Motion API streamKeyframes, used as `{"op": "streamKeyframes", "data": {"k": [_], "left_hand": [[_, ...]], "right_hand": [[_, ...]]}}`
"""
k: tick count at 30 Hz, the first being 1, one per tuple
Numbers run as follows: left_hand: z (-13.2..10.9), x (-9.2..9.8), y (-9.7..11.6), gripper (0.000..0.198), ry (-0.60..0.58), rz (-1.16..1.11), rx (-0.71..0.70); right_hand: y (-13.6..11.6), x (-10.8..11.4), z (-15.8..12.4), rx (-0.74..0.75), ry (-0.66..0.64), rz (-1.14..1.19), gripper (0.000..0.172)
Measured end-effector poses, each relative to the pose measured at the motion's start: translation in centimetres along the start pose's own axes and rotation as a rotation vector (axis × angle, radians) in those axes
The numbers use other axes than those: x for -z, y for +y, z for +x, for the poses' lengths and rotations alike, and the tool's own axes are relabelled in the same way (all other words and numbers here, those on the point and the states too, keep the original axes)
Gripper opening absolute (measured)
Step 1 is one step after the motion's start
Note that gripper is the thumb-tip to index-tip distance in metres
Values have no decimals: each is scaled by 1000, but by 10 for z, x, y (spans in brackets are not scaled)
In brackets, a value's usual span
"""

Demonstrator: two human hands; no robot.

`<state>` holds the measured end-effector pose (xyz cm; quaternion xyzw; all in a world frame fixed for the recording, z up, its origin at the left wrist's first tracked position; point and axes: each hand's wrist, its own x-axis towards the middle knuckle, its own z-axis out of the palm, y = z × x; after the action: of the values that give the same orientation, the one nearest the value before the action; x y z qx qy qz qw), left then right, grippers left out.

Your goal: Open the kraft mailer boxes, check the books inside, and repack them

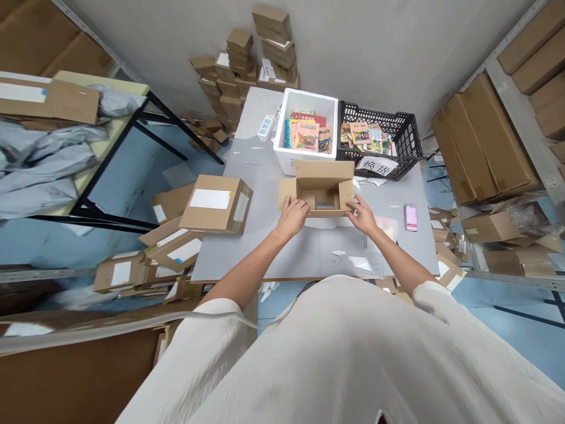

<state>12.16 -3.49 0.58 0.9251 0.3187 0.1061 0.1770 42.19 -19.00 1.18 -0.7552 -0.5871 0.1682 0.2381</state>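
Observation:
An open cardboard box (324,171) stands on the grey table in front of me, its far flap raised and its side flaps spread outward. My left hand (293,214) is closed on the near left corner, its fingers bent over the edge. At the near right corner, my right hand (362,215) grips the box by the side flap and near wall. Part of the inside shows, with something dark and flat at the bottom that I cannot make out. Directly behind the box is a white foam bin (282,141) holding several colourful books (306,136).
Beside the bin, a black plastic crate (406,141) contains more books. A taped box (212,203) sits at the table's left edge. On the right of the grey table (265,253) lies a phone (410,218). Cartons (273,35) are stacked against the wall.

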Motion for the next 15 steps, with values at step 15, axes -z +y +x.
{"op": "streamKeyframes", "data": {"k": [15], "left_hand": [[3, -21, -23, 59, -35, 14, 136]], "right_hand": [[-5, -62, 38, -43, -194, 75, 71]]}}
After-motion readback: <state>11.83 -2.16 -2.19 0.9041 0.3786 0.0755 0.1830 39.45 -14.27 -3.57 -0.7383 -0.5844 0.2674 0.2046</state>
